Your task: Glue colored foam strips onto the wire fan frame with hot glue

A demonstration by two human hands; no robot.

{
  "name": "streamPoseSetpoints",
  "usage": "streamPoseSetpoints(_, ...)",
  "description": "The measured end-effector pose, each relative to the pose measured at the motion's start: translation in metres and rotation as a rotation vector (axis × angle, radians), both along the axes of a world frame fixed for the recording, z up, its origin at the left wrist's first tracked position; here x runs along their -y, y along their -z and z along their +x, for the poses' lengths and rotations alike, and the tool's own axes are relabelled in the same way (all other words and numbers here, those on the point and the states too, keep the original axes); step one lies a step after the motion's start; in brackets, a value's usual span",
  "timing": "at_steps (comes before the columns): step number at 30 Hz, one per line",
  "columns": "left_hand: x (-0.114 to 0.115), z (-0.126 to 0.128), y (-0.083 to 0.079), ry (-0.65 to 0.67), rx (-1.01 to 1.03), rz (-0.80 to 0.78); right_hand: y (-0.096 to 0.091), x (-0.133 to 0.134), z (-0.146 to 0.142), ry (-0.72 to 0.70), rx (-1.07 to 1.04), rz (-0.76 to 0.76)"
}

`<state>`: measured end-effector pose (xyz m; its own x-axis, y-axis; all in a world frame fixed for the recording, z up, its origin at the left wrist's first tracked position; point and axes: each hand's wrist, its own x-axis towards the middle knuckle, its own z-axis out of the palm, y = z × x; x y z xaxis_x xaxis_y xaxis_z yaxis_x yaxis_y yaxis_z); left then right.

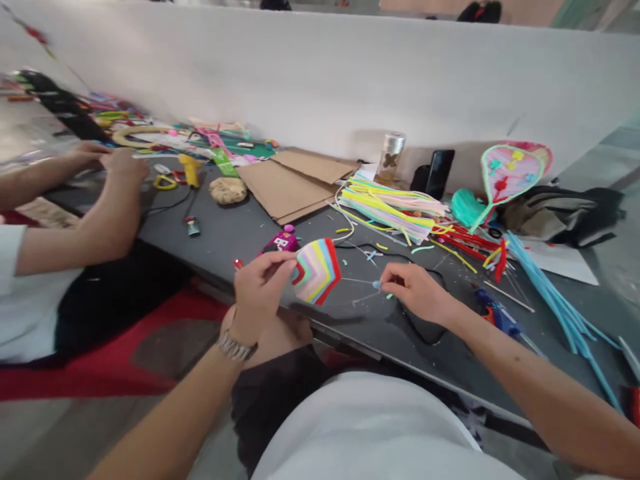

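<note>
At lower centre, the person's left hand [260, 293], with a metal-link wristwatch [237, 347] on its wrist, is curled around the edge of a fan-shaped craft piece [316, 271]. The piece is made of nested pastel, yellow and red chevron stripes and is held up just over the front edge of a dark grey table [225, 230]. The right hand [415, 291] is held to the right of it, with thumb and forefinger pinched on a tiny pale blue bit [377, 285], from which a thin pale strand [357, 281] extends toward the fan piece.

Behind the hands, a bundle of pastel pipe cleaners [387, 210] lies on the table, with red pipe cleaners [467, 243] to its right. Long blue sticks [555, 300] are spread at right, beside a blue glue gun [497, 317]. Brown cardboard sheets [293, 183] are placed at upper centre. At left, a co-worker's two hands [107, 160] are resting on the table's far end.
</note>
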<state>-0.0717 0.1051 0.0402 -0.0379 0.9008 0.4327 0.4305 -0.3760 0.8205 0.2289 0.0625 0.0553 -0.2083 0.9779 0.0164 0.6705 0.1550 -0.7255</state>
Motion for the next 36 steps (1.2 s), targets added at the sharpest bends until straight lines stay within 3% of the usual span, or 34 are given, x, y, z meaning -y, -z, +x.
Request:
streamPoseSetpoints(4, -0.025, 0.016, -0.004, 0.151, 0.018, -0.148, 0.019, 0.032, -0.018, 0.095, -0.261, -0.336)
streamPoseSetpoints(8, -0.038, 0.024, 0.019, 0.275, -0.068, -0.281, 0.041, 0.056, -0.036, 0.204, -0.440, -0.591)
streamPoseSetpoints(13, -0.036, 0.025, 0.042, 0.300, -0.140, -0.286, 0.051, 0.069, -0.042, 0.289, -0.557, -0.643)
streamPoseSetpoints(16, -0.020, 0.022, 0.048, 0.278, -0.168, -0.196, 0.051, 0.073, -0.037, 0.276, -0.488, -0.578)
streamPoseSetpoints(19, 0.006, 0.018, 0.055, 0.303, -0.276, 0.022, 0.052, 0.077, -0.029, 0.209, -0.290, -0.419)
streamPoseSetpoints(22, 0.035, 0.016, 0.061, 0.362, -0.413, 0.184, 0.055, 0.079, -0.026, 0.142, -0.005, -0.074)
streamPoseSetpoints(25, 0.057, 0.018, 0.063, 0.349, -0.587, 0.215, 0.057, 0.076, -0.034, 0.056, 0.235, 0.280)
streamPoseSetpoints(27, 0.067, 0.021, 0.063, 0.318, -0.693, 0.203, 0.058, 0.070, -0.045, -0.029, 0.391, 0.424)
streamPoseSetpoints(31, 0.073, 0.025, 0.065, 0.274, -0.806, 0.190, 0.062, 0.053, -0.064, -0.150, 0.607, 0.516)
streamPoseSetpoints(36, 0.073, 0.024, 0.067, 0.266, -0.811, 0.203, 0.071, 0.040, -0.071, -0.240, 0.647, 0.486)
